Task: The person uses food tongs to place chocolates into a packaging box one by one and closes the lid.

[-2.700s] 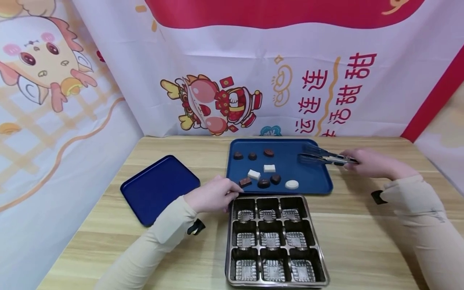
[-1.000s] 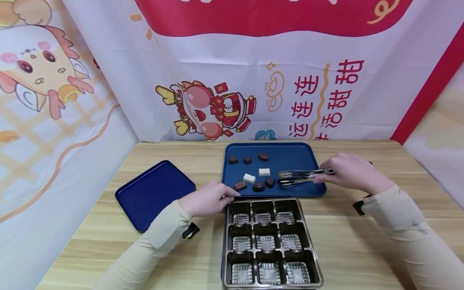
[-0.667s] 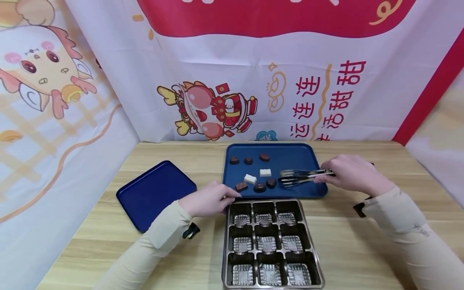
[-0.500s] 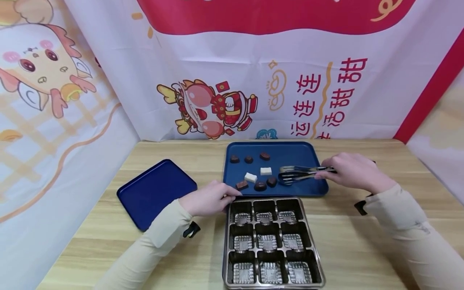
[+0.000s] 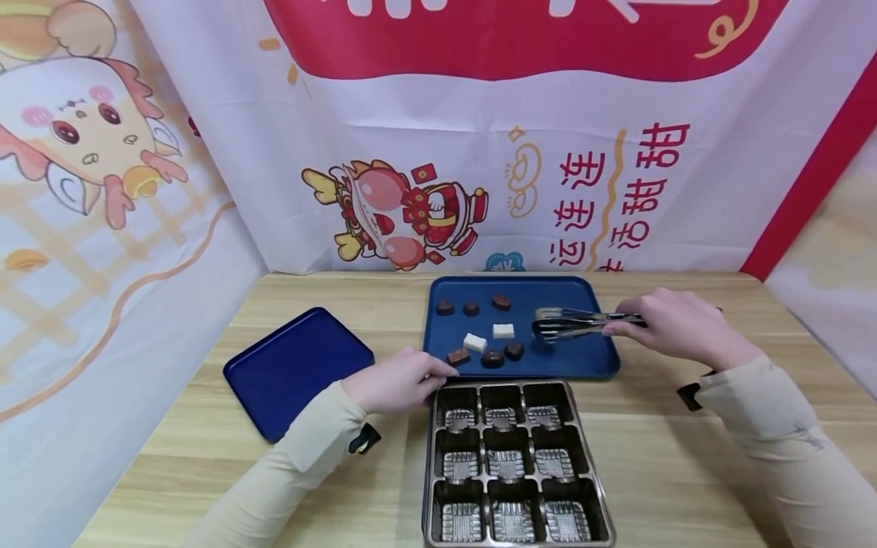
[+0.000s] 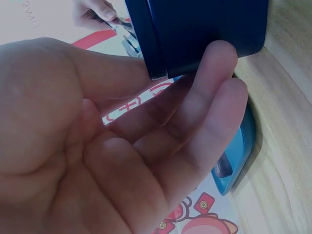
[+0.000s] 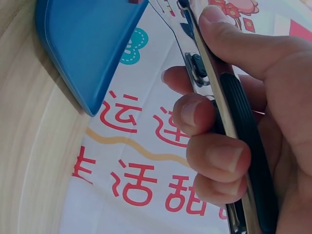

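My right hand [image 5: 671,323] grips metal tongs [image 5: 578,323] by the handle, fingers and thumb wrapped round it in the right wrist view. The tong tips, nearly together, hover over the blue tray [image 5: 562,293]; whether they hold a chocolate cannot be made out. Several dark chocolates [image 5: 492,358] and two white rectangular chocolates [image 5: 475,342] lie on that tray. With thumb and fingers, my left hand [image 5: 397,380] holds the far left corner of a box whose bronze divided insert [image 5: 507,480] shows bare compartments. The left wrist view has the box's dark blue corner [image 6: 195,34] between thumb and fingers.
A second, darker blue tray [image 5: 301,373] lies bare at the left of the wooden table [image 5: 658,472]. Printed cloth [image 5: 411,106] hangs behind the table and along its sides. The box's far edge adjoins the near edge of the chocolate tray.
The tongs went left and down to the round white chocolate, which is no longer visible on the tray, then closed and rose slightly. My left hand stays at the box corner.
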`<state>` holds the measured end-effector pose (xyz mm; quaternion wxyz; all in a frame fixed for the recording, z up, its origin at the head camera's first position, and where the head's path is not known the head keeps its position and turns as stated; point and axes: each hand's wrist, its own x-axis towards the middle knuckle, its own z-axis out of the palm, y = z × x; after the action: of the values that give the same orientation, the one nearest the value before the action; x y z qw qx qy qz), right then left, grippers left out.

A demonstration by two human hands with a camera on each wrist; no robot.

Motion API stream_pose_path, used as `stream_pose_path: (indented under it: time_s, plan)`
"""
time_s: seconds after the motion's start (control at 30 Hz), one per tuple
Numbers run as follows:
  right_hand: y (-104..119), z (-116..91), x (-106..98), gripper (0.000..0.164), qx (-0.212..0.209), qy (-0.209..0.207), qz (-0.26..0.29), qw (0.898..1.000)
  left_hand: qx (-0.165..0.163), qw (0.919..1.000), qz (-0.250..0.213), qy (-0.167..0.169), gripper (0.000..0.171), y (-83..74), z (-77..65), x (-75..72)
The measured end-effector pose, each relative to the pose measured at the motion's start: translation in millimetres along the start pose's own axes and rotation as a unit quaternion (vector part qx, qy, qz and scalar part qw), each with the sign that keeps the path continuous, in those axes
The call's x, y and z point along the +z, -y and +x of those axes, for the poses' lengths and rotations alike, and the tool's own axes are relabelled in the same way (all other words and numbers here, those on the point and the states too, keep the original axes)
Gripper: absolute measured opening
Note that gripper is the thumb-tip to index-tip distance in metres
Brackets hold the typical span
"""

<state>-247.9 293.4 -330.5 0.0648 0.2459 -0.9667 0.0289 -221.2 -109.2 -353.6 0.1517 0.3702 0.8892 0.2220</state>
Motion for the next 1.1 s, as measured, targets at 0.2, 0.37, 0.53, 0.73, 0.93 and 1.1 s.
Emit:
stream_pose_path:
  time_s: [0.2, 0.37, 0.53, 0.73, 0.93, 1.1]
  plan:
    - [-0.1, -2.6, -4.8, 0.035, -0.004, -0.031, -0.002, 1.0, 0.009, 0.9999, 0.005, 0.0, 0.029, 0.8, 1.8, -0.4]
    - [1.2, -3.7, -8.8, 0.035, -0.012, -0.051, -0.009, 0.999, 0.012, 0.9998, 0.015, -0.004, 0.028, 3.0, 3.1, 0.2]
    - [3.2, -4.6, -12.0, 0.034, -0.019, -0.063, -0.013, 0.998, 0.02, 0.9996, 0.019, -0.007, 0.027, 4.1, 3.1, 0.5]
    - [14.3, -7.8, -18.4, 0.03, -0.035, -0.098, -0.016, 0.994, 0.028, 0.9992, 0.027, -0.008, 0.027, 5.0, 3.4, 1.6]
    - [33.1, -12.7, -26.7, 0.027, -0.085, -0.155, -0.018, 0.984, 0.03, 0.9992, 0.026, -0.005, 0.028, 5.7, 3.7, 1.7]
    - [51.0, -16.8, -32.3, 0.029, -0.137, -0.203, -0.025, 0.969, 0.026, 0.9994, 0.024, -0.001, 0.028, 6.4, 4.2, 0.8]
